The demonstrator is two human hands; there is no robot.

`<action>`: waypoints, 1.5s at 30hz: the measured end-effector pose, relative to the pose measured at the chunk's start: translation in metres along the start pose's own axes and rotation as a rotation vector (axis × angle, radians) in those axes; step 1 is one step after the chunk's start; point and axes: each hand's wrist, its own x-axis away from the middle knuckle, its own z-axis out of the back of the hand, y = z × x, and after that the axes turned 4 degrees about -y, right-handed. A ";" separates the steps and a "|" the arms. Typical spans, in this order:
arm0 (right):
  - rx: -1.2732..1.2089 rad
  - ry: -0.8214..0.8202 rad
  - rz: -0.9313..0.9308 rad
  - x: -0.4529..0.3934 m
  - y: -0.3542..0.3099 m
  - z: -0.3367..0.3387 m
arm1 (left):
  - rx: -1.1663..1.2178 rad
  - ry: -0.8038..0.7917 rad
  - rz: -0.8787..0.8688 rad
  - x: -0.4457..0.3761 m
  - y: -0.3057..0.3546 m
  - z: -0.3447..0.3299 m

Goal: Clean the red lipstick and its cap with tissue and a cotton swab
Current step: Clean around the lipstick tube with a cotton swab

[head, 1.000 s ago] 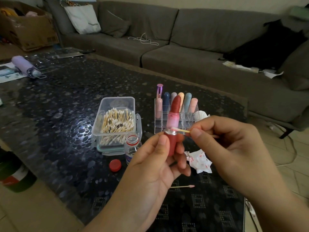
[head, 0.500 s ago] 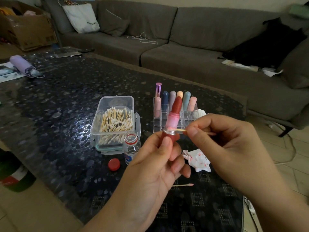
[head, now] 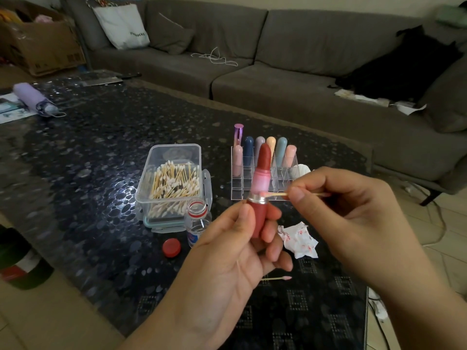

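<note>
While the left hand (head: 227,251) is holding the red lipstick (head: 260,195) upright above the desk (head: 75,173), its fingers (head: 271,233) wrapping the red base with the thumb pressing the front, the right hand (head: 353,210) is pinching a cotton swab (head: 275,195) between thumb and forefinger and laying its tip against the joint where the pink inner tube is meeting the silver collar. The step in hand is, by the look of it, the detail cleaning of that rim with the swab; the bullet is standing fully wound up and uncapped. The cap itself is not clearly showing, so I cannot tell where it is lying.

The next move is probably calling for the left fingers to be rolling the tube slowly while the swab tip is tracking round the collar, with light pressure and care to be keeping the shaft clear of the soft bullet above. The swab tip is already looking pink, so a fresh one may soon be needed from the clear box of swabs (head: 174,183) standing open just beyond the hands.

On the dark, pebble-patterned desk a crumpled tissue (head: 300,239) with red smears is lying below the right hand, a used swab (head: 276,278) is lying nearer the person, and a small open bottle (head: 198,223) is standing beside its red lid (head: 171,247). A clear organiser (head: 262,170) is holding several pastel tubes. A grey sofa (head: 303,59) is running along behind, with a cardboard box (head: 43,46) far left.
</note>
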 end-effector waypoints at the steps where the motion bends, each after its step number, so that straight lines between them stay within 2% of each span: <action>1: -0.010 0.002 -0.007 0.000 0.000 0.001 | 0.014 -0.001 0.009 0.000 0.000 0.000; 7: -0.028 -0.046 0.013 0.000 0.000 -0.003 | 0.118 -0.092 0.028 -0.003 -0.001 0.002; 17: -0.084 -0.038 -0.032 0.000 0.002 0.002 | 0.142 -0.100 0.041 0.000 0.001 0.001; 20: -0.187 -0.079 -0.016 0.000 -0.002 -0.002 | 0.080 -0.056 0.028 -0.001 0.001 -0.003; 23: -0.115 -0.066 -0.017 -0.001 0.001 -0.002 | 0.062 0.001 0.022 -0.001 0.000 -0.002; 27: -0.099 -0.019 -0.065 -0.002 0.007 0.004 | 0.100 -0.054 0.012 -0.002 -0.001 0.005; 33: -0.073 -0.053 -0.005 -0.001 0.006 -0.004 | 0.103 -0.056 0.055 -0.004 -0.003 0.004; 39: -0.159 -0.025 -0.075 -0.002 0.009 0.003 | 0.143 -0.085 0.055 -0.001 0.002 0.003; 45: -0.132 -0.049 -0.042 -0.001 0.006 -0.003 | 0.050 0.001 0.029 -0.001 0.002 -0.001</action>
